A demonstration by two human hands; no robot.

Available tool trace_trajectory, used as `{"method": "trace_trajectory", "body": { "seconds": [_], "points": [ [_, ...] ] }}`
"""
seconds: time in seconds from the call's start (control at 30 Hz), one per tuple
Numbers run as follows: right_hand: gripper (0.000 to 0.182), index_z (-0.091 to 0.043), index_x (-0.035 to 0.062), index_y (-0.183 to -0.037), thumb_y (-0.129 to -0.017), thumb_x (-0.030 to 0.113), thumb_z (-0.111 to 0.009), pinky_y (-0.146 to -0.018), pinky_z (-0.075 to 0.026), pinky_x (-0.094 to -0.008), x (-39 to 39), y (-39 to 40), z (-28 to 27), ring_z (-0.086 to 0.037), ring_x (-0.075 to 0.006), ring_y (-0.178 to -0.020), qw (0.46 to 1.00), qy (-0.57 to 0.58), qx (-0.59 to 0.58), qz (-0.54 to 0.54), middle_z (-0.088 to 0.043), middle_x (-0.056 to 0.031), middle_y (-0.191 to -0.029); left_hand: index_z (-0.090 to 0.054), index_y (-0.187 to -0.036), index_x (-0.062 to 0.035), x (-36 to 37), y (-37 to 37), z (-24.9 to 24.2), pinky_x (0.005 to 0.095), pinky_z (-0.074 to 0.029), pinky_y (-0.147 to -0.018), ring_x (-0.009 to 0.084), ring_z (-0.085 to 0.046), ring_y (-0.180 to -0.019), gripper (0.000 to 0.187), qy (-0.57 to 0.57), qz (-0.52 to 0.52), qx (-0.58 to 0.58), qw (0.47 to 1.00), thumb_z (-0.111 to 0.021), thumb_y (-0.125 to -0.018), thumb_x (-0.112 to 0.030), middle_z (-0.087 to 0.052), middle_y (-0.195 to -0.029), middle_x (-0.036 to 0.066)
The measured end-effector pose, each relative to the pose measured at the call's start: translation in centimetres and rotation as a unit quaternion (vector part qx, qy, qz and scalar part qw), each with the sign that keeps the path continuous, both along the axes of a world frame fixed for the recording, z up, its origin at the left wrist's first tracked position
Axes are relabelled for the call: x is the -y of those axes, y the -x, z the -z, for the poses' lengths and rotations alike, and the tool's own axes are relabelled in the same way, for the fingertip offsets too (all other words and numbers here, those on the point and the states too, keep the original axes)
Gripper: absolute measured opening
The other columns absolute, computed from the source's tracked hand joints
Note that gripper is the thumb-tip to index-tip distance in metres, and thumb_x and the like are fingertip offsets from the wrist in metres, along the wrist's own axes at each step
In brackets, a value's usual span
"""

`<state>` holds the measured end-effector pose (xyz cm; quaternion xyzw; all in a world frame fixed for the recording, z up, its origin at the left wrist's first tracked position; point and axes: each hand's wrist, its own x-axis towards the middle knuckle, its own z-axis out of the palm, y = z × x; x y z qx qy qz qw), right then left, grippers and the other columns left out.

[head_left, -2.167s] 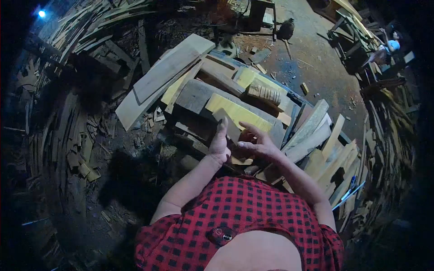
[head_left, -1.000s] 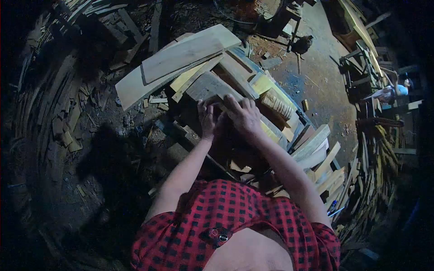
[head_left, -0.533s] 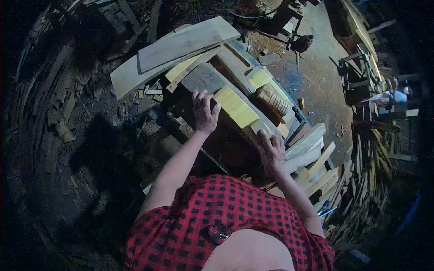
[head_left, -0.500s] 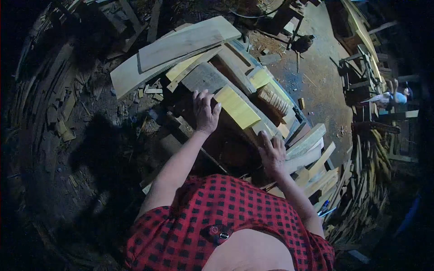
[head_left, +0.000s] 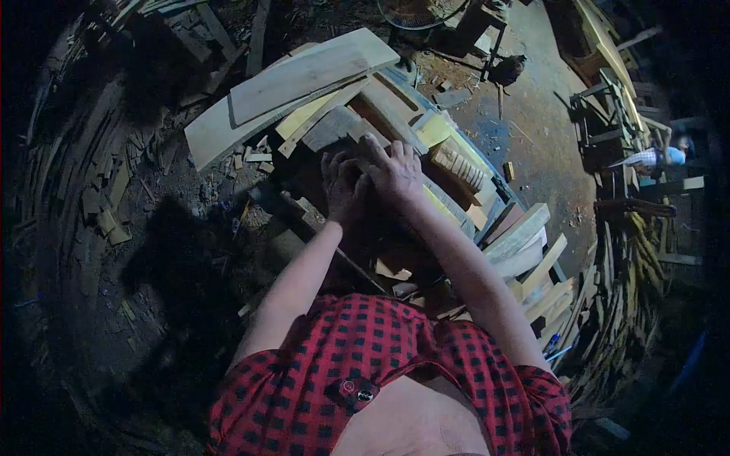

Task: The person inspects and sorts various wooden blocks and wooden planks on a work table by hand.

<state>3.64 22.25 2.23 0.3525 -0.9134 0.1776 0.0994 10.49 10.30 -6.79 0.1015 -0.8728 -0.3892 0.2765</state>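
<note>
My left hand (head_left: 344, 188) rests at the near left end of a stack of wood, fingers bent and apart. Beside it, almost touching, my right hand (head_left: 397, 173) lies over the wood with its fingers stretched forward. A grey rough plank (head_left: 332, 129) shows just beyond both hands. Most of a yellow wooden board (head_left: 447, 205) is hidden under my right hand and forearm; only a strip shows. To the right of my right hand sits a brown wooden piece with a row of notches (head_left: 458, 167).
Wide pale boards (head_left: 296, 83) lie at the back left. Several offcuts (head_left: 525, 239) are piled on the right. A fan (head_left: 417, 11) stands at the far edge, and another person (head_left: 654, 157) is at the far right. Wood scraps (head_left: 114, 220) litter the floor.
My right hand has moved left and forward from the near end of the yellow board to beside my left hand, covering most of that board. My left hand has stayed almost in place.
</note>
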Motion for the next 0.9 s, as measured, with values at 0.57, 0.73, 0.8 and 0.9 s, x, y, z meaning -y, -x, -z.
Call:
{"method": "trace_trajectory", "body": {
  "seconds": [0.57,0.73,0.8,0.9],
  "points": [
    [0.065,-0.044,0.0226,-0.136,-0.075,0.017,-0.066,-0.074,-0.041,-0.0423,-8.6,-6.6,-1.1,-0.049,-0.0325,-0.086,0.997,-0.047,0.061,0.026,-0.048,-0.0131,-0.091,-0.047,-0.118,-0.006,0.1,-0.3,-0.1,0.0523,-0.02,-0.11,0.0432,-0.029,-0.128,0.037,0.033,-0.009,-0.026,0.999,-0.057,-0.087,-0.024,-0.042,-0.128,0.019],
    [0.059,-0.041,0.0247,-0.138,-0.082,0.021,-0.057,-0.076,-0.041,-0.0426,0.1,-0.5,0.3,-0.049,-0.0333,-0.087,1.0,-0.002,0.008,-0.018,-0.049,-0.0143,-0.092,-0.048,-0.121,-0.011,0.4,-0.3,-0.1,0.0519,-0.018,-0.11,0.0439,-0.025,-0.131,0.039,-0.002,0.031,-0.04,0.999,-0.053,-0.088,-0.031,-0.039,-0.133,0.019],
    [0.058,-0.041,0.0249,-0.138,-0.082,0.022,-0.056,-0.076,-0.041,-0.0426,1.0,-0.1,0.2,-0.05,-0.0335,-0.088,0.999,0.011,-0.017,-0.026,-0.05,-0.0146,-0.093,-0.048,-0.121,-0.0109,0.7,0.1,0.3,0.0519,-0.019,-0.11,0.0437,-0.025,-0.131,0.039,0.02,0.031,-0.019,0.999,-0.054,-0.087,-0.031,-0.039,-0.133,0.019],
    [0.058,-0.043,0.0241,-0.137,-0.08,0.026,-0.059,-0.077,-0.041,-0.0433,0.2,-0.5,-0.1,-0.05,-0.0328,-0.088,1.0,0.001,-0.018,-0.004,-0.05,-0.0137,-0.094,-0.047,-0.121,-0.0101,0.6,-0.3,-1.4,0.0518,-0.02,-0.11,0.0434,-0.026,-0.13,0.04,0.008,0.051,-0.003,0.999,-0.055,-0.086,-0.029,-0.04,-0.132,0.019]
  ]
}}
